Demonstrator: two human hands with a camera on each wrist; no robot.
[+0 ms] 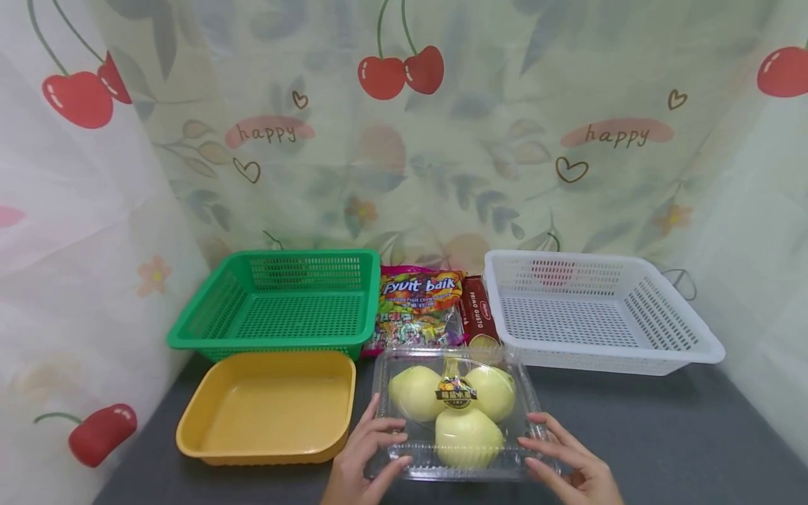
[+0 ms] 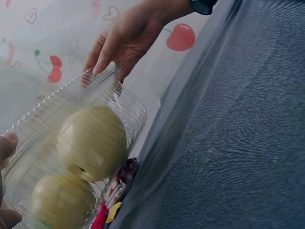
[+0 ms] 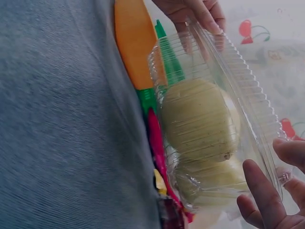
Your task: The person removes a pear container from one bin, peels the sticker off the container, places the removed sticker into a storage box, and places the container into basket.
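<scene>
A clear plastic clamshell box (image 1: 423,435) holds three pale yellow-green fruits (image 1: 469,438) that look like pears. Its lid bears a black and gold label (image 1: 456,393). At the box's left side, my left hand (image 1: 366,456) grips the edge between thumb and fingers. My right hand (image 1: 571,459) grips the right side likewise. The left wrist view shows two of the fruits (image 2: 93,143) through the ribbed plastic, with the right hand (image 2: 126,43) at the far end. Whether the box touches the table cannot be told.
Left of the box sits a yellow tray (image 1: 344,414), with a green basket (image 1: 372,301) behind it. A white basket (image 1: 707,344) stands at the back right. Between the baskets lie a fruit candy bag (image 1: 419,308) and a dark red packet (image 1: 480,308). Dark cloth (image 1: 631,421) covers the table.
</scene>
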